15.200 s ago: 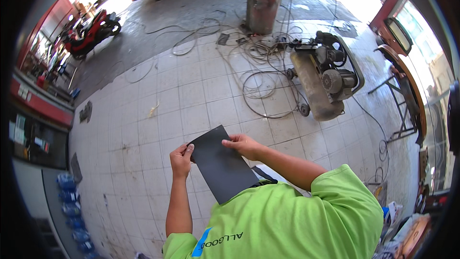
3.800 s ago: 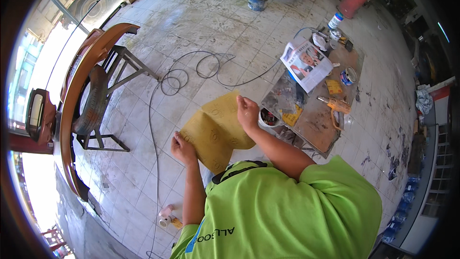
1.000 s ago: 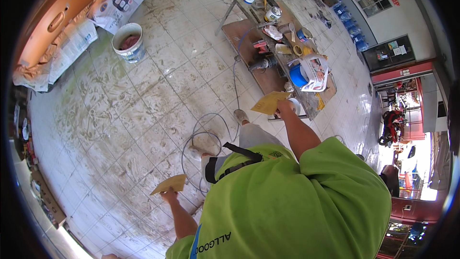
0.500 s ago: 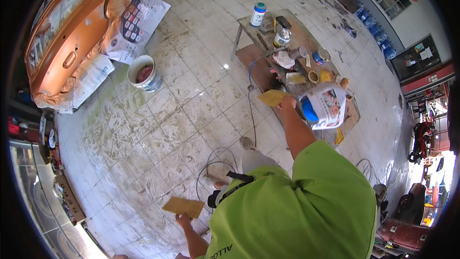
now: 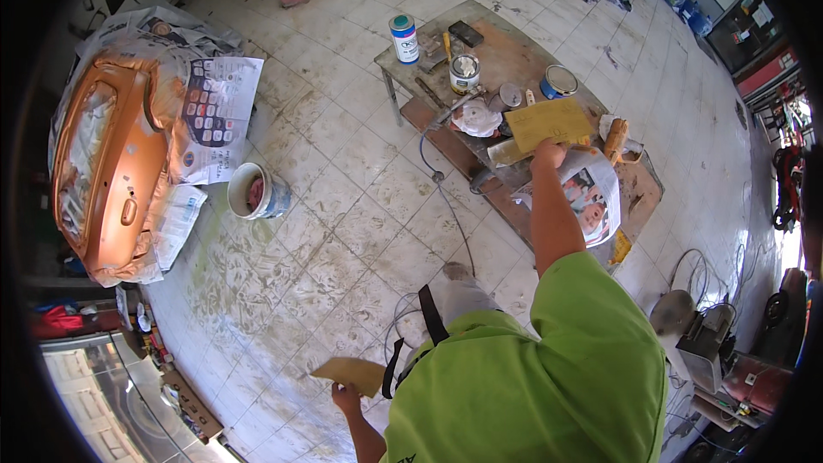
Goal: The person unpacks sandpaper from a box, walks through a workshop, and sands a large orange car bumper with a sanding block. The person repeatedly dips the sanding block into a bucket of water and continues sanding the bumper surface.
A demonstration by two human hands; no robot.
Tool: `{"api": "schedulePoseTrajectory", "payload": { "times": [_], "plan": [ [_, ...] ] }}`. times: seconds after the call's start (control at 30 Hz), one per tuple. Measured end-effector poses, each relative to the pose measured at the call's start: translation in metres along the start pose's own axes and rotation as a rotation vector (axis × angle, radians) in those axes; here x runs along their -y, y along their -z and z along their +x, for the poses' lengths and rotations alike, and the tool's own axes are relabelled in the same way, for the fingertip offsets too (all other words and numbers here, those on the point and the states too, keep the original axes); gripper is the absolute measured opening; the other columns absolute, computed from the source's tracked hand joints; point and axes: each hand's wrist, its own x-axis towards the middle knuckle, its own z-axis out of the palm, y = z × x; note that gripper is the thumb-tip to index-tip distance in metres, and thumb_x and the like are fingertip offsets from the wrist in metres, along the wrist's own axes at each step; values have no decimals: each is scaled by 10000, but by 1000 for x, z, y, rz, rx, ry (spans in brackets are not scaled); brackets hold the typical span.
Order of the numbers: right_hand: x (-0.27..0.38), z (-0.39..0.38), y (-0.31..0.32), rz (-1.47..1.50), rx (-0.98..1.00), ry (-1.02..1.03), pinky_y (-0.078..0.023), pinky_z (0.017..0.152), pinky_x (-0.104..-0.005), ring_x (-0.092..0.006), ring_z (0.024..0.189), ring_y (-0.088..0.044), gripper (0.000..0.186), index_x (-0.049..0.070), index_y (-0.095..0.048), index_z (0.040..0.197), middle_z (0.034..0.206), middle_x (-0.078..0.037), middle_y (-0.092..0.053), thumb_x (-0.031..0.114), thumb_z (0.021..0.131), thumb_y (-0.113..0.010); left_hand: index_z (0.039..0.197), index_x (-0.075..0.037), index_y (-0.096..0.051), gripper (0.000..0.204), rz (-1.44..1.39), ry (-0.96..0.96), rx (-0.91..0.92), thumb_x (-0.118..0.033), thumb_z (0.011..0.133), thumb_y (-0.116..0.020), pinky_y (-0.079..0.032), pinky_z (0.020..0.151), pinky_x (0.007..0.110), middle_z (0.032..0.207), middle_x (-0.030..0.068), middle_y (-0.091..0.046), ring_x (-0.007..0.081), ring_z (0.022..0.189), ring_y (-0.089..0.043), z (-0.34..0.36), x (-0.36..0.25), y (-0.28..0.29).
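Note:
Low on the left, my left hand (image 5: 346,398) pinches the edge of a tan sandpaper sheet (image 5: 353,371), out over the floor. My right hand (image 5: 549,154) reaches over the work table (image 5: 536,43) and grips a yellow sandpaper sheet (image 5: 553,124), its printed back facing up. Just below that hand stands a white bag (image 5: 604,184) with a picture on it. Beside the sheet are a crumpled white cloth (image 5: 477,118), an open can (image 5: 465,73) and a blue-sided tin (image 5: 559,82). The sheet hides part of the tabletop.
A blue-and-white bottle (image 5: 404,39) stands at the table's far left corner. A hose (image 5: 444,193) runs down from the table across the dusty tiles. Left on the floor are a bucket (image 5: 257,191) and an orange car panel (image 5: 129,163) masked with newspaper.
My right hand has moved its sandpaper from the table's near left edge to over the tabletop, beyond the bag. My left hand still holds its sheet. The view has shifted.

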Motion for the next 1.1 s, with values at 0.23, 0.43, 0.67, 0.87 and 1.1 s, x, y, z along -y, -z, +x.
{"api": "schedulePoseTrajectory", "payload": {
  "times": [0.23, 0.43, 0.67, 0.87, 1.1],
  "plan": [
    [-29, -179, 57, 26, 1002, -385, -491, 650, -329, -208, 913, -682, 353, 66, -629, 1159, 1032, -98, -688, 369, 978, -649, 1354, -48, -487, 442, -486, 106, -82, -49, 951, -668, -603, 603, 350, 956, 144, -705, 212, 768, -689, 44, -113, -23],
    [-40, -446, 225, -278, 1780, -713, -507, 1007, -436, -273, 1187, -646, 612, 62, -511, 1438, 1339, -111, -642, 408, 979, -721, 1225, -69, -566, 276, -966, 88, 232, -113, 974, -671, -588, 615, 328, 1017, 100, -729, 211, 793, -737, -9, -199, -78],
    [-43, -485, 267, -187, 1738, -540, -559, 978, -374, -232, 1163, -675, 376, 24, -594, 1361, 1297, -127, -679, 64, 993, -661, 1286, -46, -552, 336, -886, 42, 340, -177, 1002, -675, -615, 637, 321, 1117, 122, -715, 214, 858, -740, -57, -156, -54],
    [-67, -488, 254, -465, 1753, -527, -570, 988, -412, -254, 1190, -672, 429, 38, -549, 1405, 1337, -123, -657, 161, 1012, -670, 1454, -25, -503, 479, -499, -386, 176, -8, 978, -551, -588, 924, 412, 1373, 187, -642, 292, 1167, -697, -16, -134, -59],
    [-5, -483, 164, 2, 1679, -930, -419, 1105, -511, -255, 1374, -522, 666, 204, -424, 1554, 1472, -36, -569, 646, 1079, -275, 1467, -177, -582, 669, 360, -1196, 399, -54, 812, -631, -341, 1185, 520, 1660, 215, -317, 433, 1509, -330, 35, -255, -80]
  ]
}}
